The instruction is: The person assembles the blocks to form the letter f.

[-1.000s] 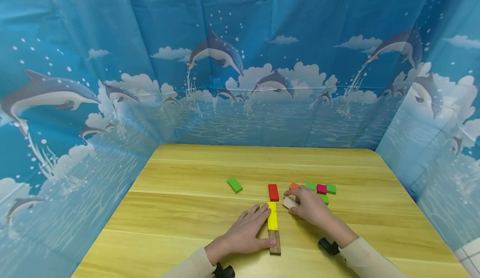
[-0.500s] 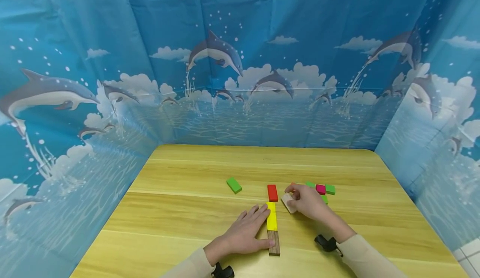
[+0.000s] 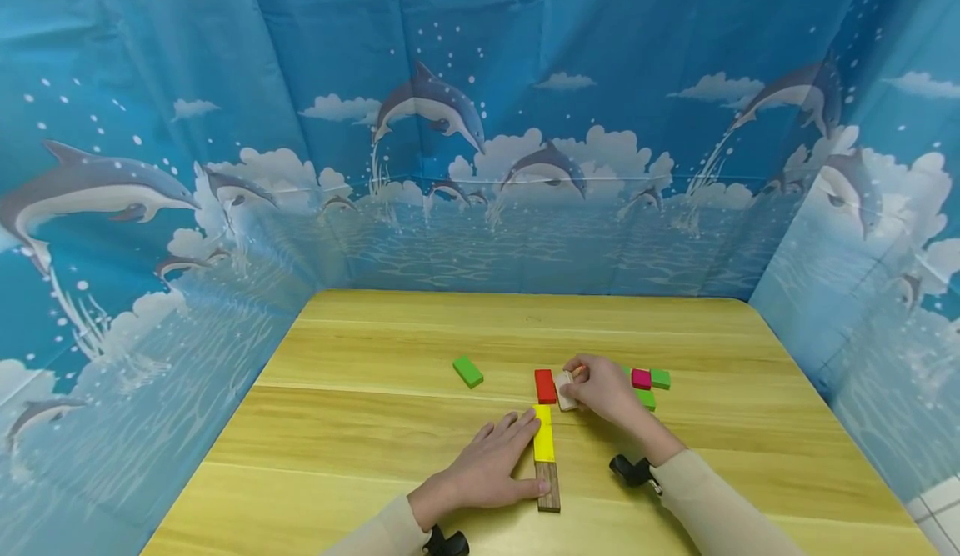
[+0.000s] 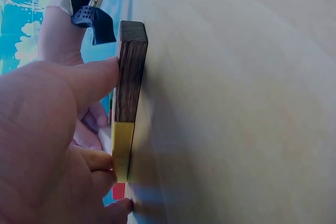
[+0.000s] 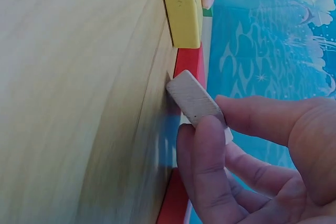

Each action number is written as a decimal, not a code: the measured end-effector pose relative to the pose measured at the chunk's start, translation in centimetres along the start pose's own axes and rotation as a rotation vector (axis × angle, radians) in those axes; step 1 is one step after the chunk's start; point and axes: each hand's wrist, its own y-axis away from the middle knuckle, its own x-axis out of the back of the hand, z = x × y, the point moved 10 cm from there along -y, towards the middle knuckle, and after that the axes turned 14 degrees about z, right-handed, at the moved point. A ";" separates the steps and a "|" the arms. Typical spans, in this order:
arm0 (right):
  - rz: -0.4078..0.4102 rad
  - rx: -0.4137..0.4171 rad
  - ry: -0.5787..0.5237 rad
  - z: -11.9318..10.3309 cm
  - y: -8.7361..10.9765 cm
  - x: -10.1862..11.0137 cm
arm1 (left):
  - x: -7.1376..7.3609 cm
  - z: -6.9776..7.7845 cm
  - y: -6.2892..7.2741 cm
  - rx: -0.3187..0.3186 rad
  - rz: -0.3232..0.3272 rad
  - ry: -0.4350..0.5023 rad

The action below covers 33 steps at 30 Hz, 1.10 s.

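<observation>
My left hand (image 3: 487, 468) lies flat beside a short row of blocks, fingers extended. Its fingertips touch the yellow block (image 3: 545, 439), and its thumb rests on the dark brown wooden block (image 4: 131, 72) at the near end. A red block (image 3: 545, 387) lies just beyond the yellow one. With thumb and fingers, my right hand (image 3: 611, 389) pinches a pale wooden block (image 5: 195, 98), which sits close to the right side of the red block. In the right wrist view the pale block is tilted, one end near the tabletop.
A single green block (image 3: 468, 372) lies to the left on the wooden table (image 3: 337, 423). Right of the right hand are a magenta block (image 3: 641, 379) and several green blocks, some partly hidden. A blue dolphin-print curtain (image 3: 480, 231) surrounds the table.
My right hand has turned the pale block more upright in line and carried it left and away, up to the red block. The left hand stays in place.
</observation>
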 end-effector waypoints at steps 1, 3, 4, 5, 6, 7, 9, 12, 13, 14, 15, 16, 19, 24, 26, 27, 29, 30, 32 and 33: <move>0.002 -0.005 -0.002 0.0 -0.1 -0.1 | 0.0 0.0 0.0 -0.001 0.001 -0.003; 0.004 -0.016 -0.006 0.1 -0.4 -0.3 | 0.0 0.1 0.0 -0.004 0.002 -0.008; 0.004 -0.022 -0.008 0.1 -0.5 -0.4 | -0.1 0.1 0.0 -0.005 0.000 -0.009; 0.007 -0.030 -0.012 0.2 -0.6 -0.5 | -0.1 0.1 -0.1 -0.005 -0.002 -0.008; 0.009 -0.033 -0.016 0.2 -0.7 -0.7 | -0.2 0.1 -0.1 -0.006 -0.004 -0.007; 0.010 -0.034 -0.022 0.1 -0.8 -0.8 | -0.2 0.0 -0.1 -0.005 -0.006 -0.006; 0.016 -0.034 -0.027 0.0 -1.0 -1.1 | -0.3 0.0 -0.1 -0.004 -0.009 -0.002; 0.020 -0.027 -0.040 -0.4 -1.2 -1.7 | -0.2 -0.1 0.0 -0.003 -0.006 0.001; 0.020 -0.025 -0.044 -0.5 -1.2 -1.9 | -0.1 -0.1 0.0 -0.005 -0.005 0.001; 0.021 -0.023 -0.046 -0.6 -1.2 -2.1 | -0.1 -0.1 0.0 -0.007 -0.003 -0.001; 0.019 -0.022 -0.049 -0.7 -1.3 -2.3 | 0.0 0.0 0.0 -0.009 -0.002 -0.003; 0.017 -0.022 -0.053 -0.8 -1.3 -2.4 | 0.0 0.0 0.0 -0.011 -0.001 -0.005; 0.005 -0.016 -0.061 -1.0 -1.2 -2.9 | 0.0 0.0 -0.1 -0.012 0.000 -0.013; -0.011 -0.009 -0.090 -1.4 -1.0 -3.4 | -0.1 -0.1 -0.1 -0.009 -0.002 -0.018; -0.013 -0.004 -0.095 -1.5 -0.9 -3.6 | -0.1 -0.1 -0.1 -0.010 -0.002 -0.021; -0.015 -0.002 -0.094 -1.6 -0.9 -3.6 | -0.1 -0.1 -0.1 -0.011 -0.003 -0.022; -0.022 0.004 -0.087 -1.7 -0.8 -3.8 | -0.1 -0.1 -0.1 -0.009 -0.006 -0.022; -0.026 0.006 -0.086 -1.7 -0.8 -3.8 | -0.1 -0.1 -0.1 -0.008 -0.008 -0.021; -0.033 0.009 -0.079 -1.8 -0.7 -3.9 | 0.0 -0.1 -0.1 -0.006 -0.010 -0.021; -0.035 0.012 -0.076 -1.9 -0.7 -3.9 | 0.0 -0.1 -0.1 -0.006 -0.012 -0.019</move>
